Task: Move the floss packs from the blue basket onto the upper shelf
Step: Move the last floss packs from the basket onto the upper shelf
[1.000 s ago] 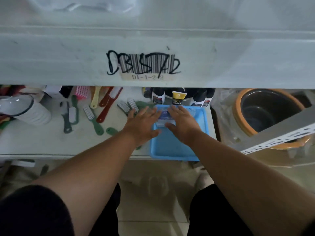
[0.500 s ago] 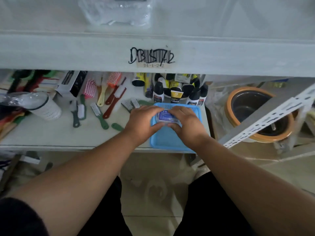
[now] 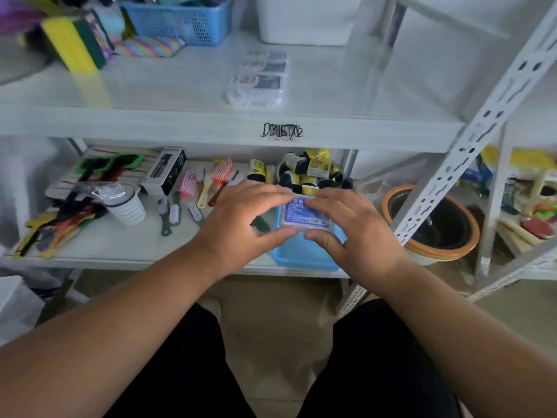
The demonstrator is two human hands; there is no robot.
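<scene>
One floss pack (image 3: 306, 213) is sitting just above the blue basket (image 3: 304, 254) on the lower shelf, the left hand (image 3: 241, 220) and the right hand (image 3: 352, 227) each pinching it between thumb and fingers from opposite sides. Three more floss packs (image 3: 259, 76) are lying in a row on the upper shelf (image 3: 180, 95). Bare shelf is showing on both sides of that row out to the front edge, with a white bin (image 3: 307, 19) standing behind it.

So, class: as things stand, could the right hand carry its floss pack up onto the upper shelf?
Probably yes: the shelf's front beside the packs already there is bare, and nothing blocks the right hand.
</scene>
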